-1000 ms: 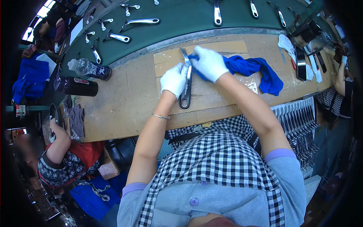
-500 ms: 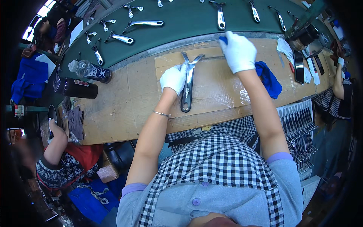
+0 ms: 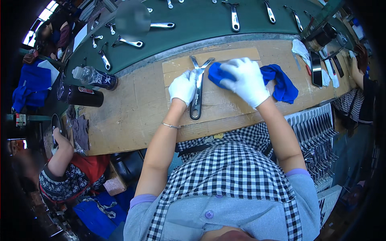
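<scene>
My worktop (image 3: 132, 116) has a brown surface, and a flat cardboard sheet (image 3: 229, 105) lies on it before me. To the right of my right hand (image 3: 246, 82) there lies a crumpled blue cloth (image 3: 285, 90). Near the left end are a clear bottle (image 3: 94, 76) and a dark cylinder (image 3: 82, 95); near the right end, a black phone (image 3: 316, 70) and a white cloth (image 3: 301, 50).

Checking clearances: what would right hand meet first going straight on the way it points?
Past its blue cloth, the right hand would likely meet the forked metal part held by the left hand; depth is unclear, so it might pass above.
</scene>
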`<state>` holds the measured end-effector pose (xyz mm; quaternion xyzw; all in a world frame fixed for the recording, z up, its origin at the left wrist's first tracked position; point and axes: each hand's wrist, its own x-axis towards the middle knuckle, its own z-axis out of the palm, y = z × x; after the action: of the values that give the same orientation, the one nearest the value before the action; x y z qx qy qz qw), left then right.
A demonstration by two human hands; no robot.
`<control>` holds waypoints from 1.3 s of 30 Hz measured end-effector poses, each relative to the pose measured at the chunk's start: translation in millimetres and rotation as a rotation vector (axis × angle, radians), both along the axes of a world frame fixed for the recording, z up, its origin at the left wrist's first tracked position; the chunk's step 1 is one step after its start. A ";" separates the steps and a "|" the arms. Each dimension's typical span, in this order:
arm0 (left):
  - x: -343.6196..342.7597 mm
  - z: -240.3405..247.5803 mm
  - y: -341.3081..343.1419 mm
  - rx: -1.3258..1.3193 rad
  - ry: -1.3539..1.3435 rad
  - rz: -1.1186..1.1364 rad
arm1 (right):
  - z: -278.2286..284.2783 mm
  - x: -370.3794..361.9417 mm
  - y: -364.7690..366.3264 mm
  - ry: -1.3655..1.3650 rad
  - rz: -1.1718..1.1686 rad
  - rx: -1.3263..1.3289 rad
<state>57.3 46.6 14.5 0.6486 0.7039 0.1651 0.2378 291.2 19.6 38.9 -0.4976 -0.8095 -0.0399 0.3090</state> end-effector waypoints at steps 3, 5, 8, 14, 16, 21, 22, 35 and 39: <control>2.1 -2.7 -3.9 0.093 0.004 -0.004 | -6.9 -9.1 -0.7 -0.301 0.060 -0.267; 3.1 -1.6 -9.1 0.162 -0.009 -0.011 | -7.7 -15.5 8.0 -0.249 -0.034 -0.204; 5.1 4.0 -19.0 0.137 -0.006 -0.038 | 0.5 -18.8 35.1 0.133 -0.229 -0.273; 14.1 13.4 -20.1 -0.018 0.105 -0.085 | 0.9 -75.1 45.2 0.154 -0.006 -0.398; 15.0 14.8 -19.1 -0.049 0.095 -0.089 | -6.2 -84.5 51.0 0.130 -0.105 -0.509; 13.9 16.6 -18.9 -0.022 0.102 -0.104 | -3.6 -60.4 97.5 0.053 -0.258 -0.606; 13.4 16.4 -18.1 -0.009 0.109 -0.106 | -1.1 -57.5 100.8 0.034 -0.234 -0.614; 14.2 17.2 -19.0 -0.018 0.086 -0.091 | 23.4 -56.5 113.8 -0.163 -0.094 -0.628; 15.5 11.3 -19.8 0.032 0.118 -0.080 | 26.0 -78.3 95.3 -0.178 0.121 -0.547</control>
<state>72.7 26.8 25.8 0.6887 0.6874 0.1281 0.1918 212.9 114.8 64.9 -0.5080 -0.8422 0.1548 0.0931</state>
